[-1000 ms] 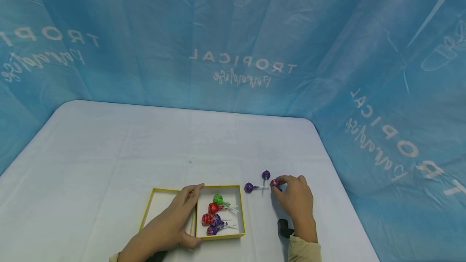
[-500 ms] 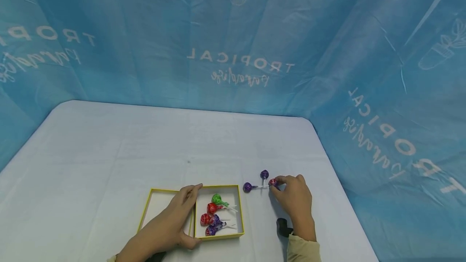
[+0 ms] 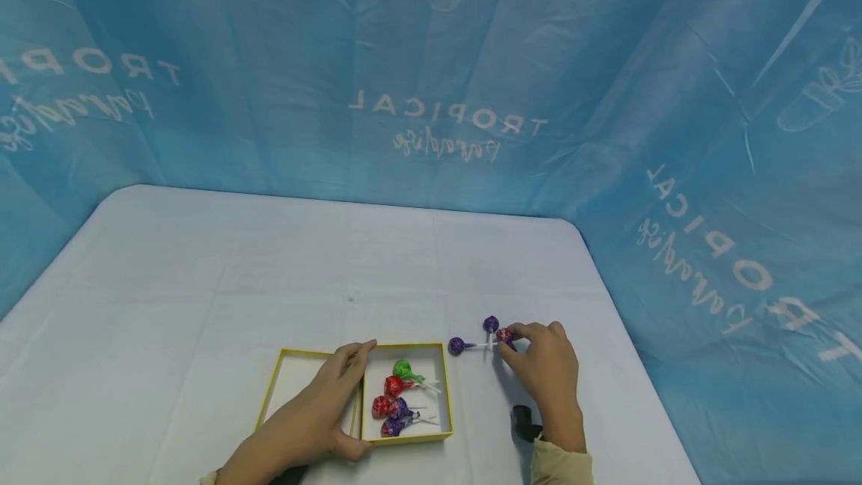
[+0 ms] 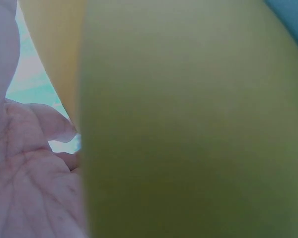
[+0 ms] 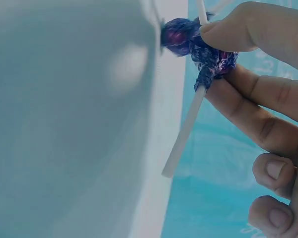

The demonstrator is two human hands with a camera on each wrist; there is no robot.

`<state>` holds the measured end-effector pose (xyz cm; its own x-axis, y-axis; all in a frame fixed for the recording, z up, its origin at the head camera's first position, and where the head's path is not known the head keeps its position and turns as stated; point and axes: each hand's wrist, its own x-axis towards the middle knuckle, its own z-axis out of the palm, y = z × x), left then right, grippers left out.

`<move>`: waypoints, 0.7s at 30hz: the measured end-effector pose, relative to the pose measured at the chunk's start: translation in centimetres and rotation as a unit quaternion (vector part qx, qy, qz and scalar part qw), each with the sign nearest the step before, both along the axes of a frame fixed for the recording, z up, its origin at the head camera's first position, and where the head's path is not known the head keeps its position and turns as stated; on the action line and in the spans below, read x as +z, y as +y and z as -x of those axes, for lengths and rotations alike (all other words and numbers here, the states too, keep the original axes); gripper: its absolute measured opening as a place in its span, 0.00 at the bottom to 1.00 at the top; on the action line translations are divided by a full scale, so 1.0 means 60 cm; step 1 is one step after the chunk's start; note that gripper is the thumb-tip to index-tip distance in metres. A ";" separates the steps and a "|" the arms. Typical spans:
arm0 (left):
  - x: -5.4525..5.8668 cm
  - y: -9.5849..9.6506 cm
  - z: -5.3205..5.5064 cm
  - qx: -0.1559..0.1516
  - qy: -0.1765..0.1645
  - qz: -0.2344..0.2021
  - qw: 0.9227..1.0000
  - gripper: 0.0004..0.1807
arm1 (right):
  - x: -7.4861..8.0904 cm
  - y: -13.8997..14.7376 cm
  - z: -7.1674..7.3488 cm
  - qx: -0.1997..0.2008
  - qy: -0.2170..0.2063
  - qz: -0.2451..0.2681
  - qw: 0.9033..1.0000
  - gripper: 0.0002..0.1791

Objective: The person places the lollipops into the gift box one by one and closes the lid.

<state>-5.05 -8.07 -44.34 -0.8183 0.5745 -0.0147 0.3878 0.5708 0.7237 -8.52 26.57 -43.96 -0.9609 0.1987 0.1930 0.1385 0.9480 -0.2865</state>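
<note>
Evidently the right hand (image 3: 542, 369) has a firm hold: its thumb and nearest fingers pinch the wrapped head of a red-and-purple lollipop (image 5: 206, 55), while its two outer fingers curl around nothing. That lollipop is outside the box, at the table's right; whether it is fully lifted I cannot tell. Close beside it lie two purple lollipops (image 3: 456, 346), their sticks meeting near the pinched one, neither gripped.

Farther left, the left hand (image 3: 323, 406) spans the yellow-edged box (image 3: 450, 395), fingers at the far corner and thumb at the near one, apparently steadying it. A shallow yellow-rimmed tray (image 3: 274, 380) sits beside it, partly hidden under that arm. Inside the box I count five lollipops: one green (image 3: 402, 370), two red, two purple. If they all belong there, the work looks past halfway: five in, one in hand, two waiting on the white table (image 3: 303, 260).
</note>
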 end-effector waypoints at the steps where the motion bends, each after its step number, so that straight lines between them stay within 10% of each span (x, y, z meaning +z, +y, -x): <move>1: 0.000 0.000 0.000 0.000 0.001 0.000 1.000 0.69 | 0.002 -0.001 -0.001 0.002 0.005 -0.003 1.000 0.17; 21: -0.007 -0.001 0.003 0.000 -0.002 0.002 1.000 0.69 | 0.036 -0.035 -0.015 0.066 0.106 -0.033 0.992 0.13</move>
<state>-5.23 -8.12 -44.79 -0.8187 0.5738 -0.0202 0.3843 0.5739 0.7231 -7.64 24.49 -41.78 -0.9143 0.0542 0.4013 -0.0448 0.9714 -0.2331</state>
